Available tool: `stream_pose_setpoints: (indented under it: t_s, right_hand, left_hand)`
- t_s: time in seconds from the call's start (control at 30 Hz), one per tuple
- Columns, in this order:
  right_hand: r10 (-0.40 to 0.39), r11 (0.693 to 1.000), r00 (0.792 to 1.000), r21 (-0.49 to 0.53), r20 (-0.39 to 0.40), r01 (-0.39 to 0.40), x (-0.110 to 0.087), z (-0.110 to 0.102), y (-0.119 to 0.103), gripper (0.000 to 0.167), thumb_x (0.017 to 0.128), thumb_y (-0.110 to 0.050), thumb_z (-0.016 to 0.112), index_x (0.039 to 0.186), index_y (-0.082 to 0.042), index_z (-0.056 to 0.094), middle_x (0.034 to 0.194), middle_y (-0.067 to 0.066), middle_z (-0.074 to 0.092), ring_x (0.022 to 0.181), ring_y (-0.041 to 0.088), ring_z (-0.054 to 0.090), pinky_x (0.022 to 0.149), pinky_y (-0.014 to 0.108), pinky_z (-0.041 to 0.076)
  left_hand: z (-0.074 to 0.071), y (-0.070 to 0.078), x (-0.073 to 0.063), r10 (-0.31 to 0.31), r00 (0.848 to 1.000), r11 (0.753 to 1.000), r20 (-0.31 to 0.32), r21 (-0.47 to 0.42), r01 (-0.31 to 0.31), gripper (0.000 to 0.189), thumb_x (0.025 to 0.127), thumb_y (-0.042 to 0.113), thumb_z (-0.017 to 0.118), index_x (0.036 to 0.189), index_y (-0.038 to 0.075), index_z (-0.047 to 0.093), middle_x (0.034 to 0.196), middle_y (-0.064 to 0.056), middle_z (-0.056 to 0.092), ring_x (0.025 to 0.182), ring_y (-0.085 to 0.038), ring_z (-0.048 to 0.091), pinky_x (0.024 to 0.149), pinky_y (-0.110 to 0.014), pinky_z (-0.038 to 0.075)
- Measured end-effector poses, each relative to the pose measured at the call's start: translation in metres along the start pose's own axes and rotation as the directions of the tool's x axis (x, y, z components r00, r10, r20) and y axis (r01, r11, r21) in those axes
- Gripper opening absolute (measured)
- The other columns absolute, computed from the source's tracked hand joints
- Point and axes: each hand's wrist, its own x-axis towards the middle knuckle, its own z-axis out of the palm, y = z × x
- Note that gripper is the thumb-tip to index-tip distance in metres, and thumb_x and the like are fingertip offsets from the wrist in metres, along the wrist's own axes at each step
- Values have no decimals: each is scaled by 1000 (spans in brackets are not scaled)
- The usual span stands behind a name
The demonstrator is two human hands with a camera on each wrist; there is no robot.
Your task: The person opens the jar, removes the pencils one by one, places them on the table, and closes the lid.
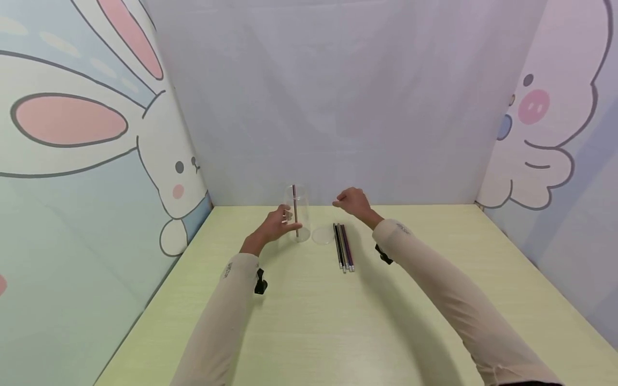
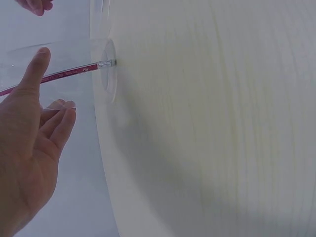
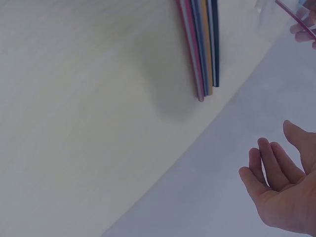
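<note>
In the head view my left hand (image 1: 276,224) holds a clear cylindrical container (image 1: 303,214) upright at the table's back, thumb on one side and fingers on the other. Inside leans one dark red pencil (image 1: 295,212). Its metal-banded end (image 2: 104,64) is down at the container's base, seen in the left wrist view. My right hand (image 1: 354,202) hovers above the far ends of several pencils (image 1: 343,246) lying side by side, touching none of them. The right wrist view shows that hand's fingers (image 3: 276,168) loosely bent with nothing in them.
A clear round disc (image 1: 323,236) lies flat between the container and the pencils. A pale wall (image 1: 343,107) rises just behind the table (image 1: 309,321), with cartoon-printed panels (image 1: 96,214) at both sides.
</note>
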Motion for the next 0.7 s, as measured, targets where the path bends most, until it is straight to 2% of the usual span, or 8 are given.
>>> stream_pose_setpoints:
  t_s: [0.2,0.43,0.7]
  right_hand:
    - [-70,997,997,17,-13,70,9,-9,-24,32,98,-16,74,119,8,74,118,23,74,107,36,71,95,49,60]
    - [-117,992,993,37,-7,117,26,-9,-44,31,99,-21,74,121,2,75,117,17,76,107,29,73,93,42,61]
    - [-196,980,981,42,3,195,36,-12,-65,30,100,-21,73,121,0,75,118,16,75,107,27,74,93,40,61]
  left_hand:
    - [0,-1,-4,0,1000,1000,-7,3,0,80,98,33,75,154,-4,31,151,-27,50,145,-41,45,117,-53,44]
    - [0,-3,-4,0,1000,1000,-18,31,0,77,97,35,76,151,0,35,149,-26,53,142,-40,48,116,-53,45]
    - [-1,-1,-3,7,1000,1000,-17,30,-6,79,97,36,75,152,-3,34,148,-26,53,142,-40,48,115,-54,45]
